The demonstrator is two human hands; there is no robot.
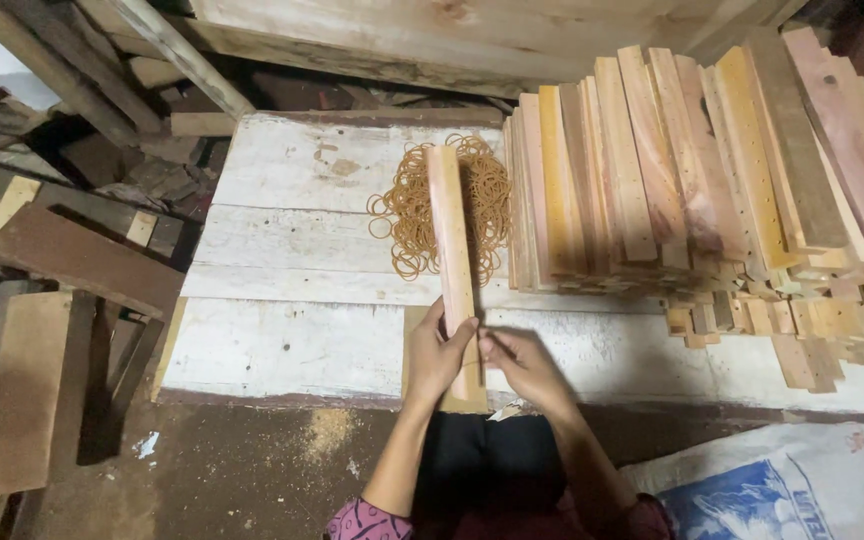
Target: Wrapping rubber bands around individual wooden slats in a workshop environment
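1. The left hand (439, 352) is wrapped around the near end of a long wooden slat (451, 240), fingers curled over its left edge and thumb on its face.
2. The right hand (518, 357) sits just right of the slat's near end, fingertips pinched together against its edge; whether they hold anything cannot be told.
3. The slat lies lengthwise on a white-painted plank tabletop (292, 210), its far end resting over a heap of tan rubber bands (407, 215).
4. Just right of the slat stands a large stack of wooden slats (692, 170), set on edge and leaning, some with rows of small holes.
5. Below the slat's near end, sawdust (327, 432) lies on the ground; a white and blue sack (782, 490) lies to the right of it.
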